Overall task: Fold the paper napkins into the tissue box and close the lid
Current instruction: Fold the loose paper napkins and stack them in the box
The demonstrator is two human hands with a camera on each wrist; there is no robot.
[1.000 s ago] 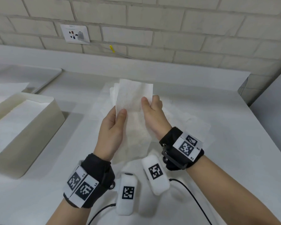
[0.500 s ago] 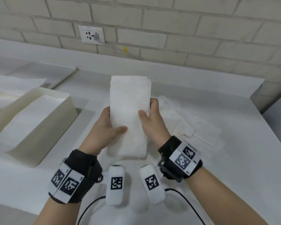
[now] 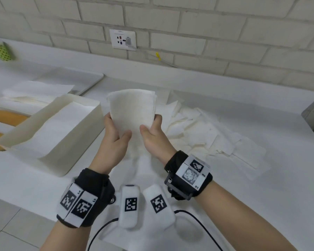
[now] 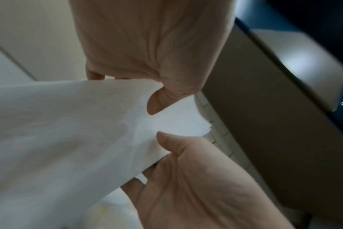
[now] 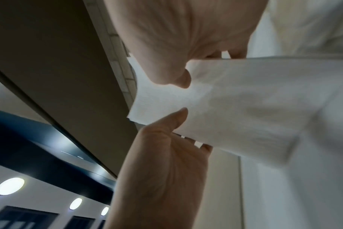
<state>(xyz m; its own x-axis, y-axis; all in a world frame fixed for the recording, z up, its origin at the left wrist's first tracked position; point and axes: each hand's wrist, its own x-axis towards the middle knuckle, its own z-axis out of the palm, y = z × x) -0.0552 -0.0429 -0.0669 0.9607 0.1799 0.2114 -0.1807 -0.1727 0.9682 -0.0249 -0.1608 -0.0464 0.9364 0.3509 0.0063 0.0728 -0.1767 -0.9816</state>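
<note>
A folded stack of white paper napkins (image 3: 132, 113) is held upright above the table, bent into a shallow curve. My left hand (image 3: 116, 132) grips its left edge and my right hand (image 3: 150, 133) grips its right edge, thumbs on the near face. In the left wrist view the thumb of my left hand (image 4: 157, 102) presses the napkins (image 4: 68, 124); in the right wrist view my right hand (image 5: 178, 74) pinches the napkins (image 5: 245, 100). The open white tissue box (image 3: 83, 134) stands just left of the hands, with napkins lying in it. A wooden lid (image 3: 5, 115) lies at the far left.
Several loose napkins (image 3: 207, 131) lie spread on the white table (image 3: 261, 196) right of the hands. A flat white tray (image 3: 71, 78) sits behind the box, near a green patterned object (image 3: 3, 51). The table's front edge and floor tiles (image 3: 11, 223) show at lower left.
The loose napkins were gathered into a neat folded stack. The hands have since brought it closer to the box's right end, and it now bows between them.
</note>
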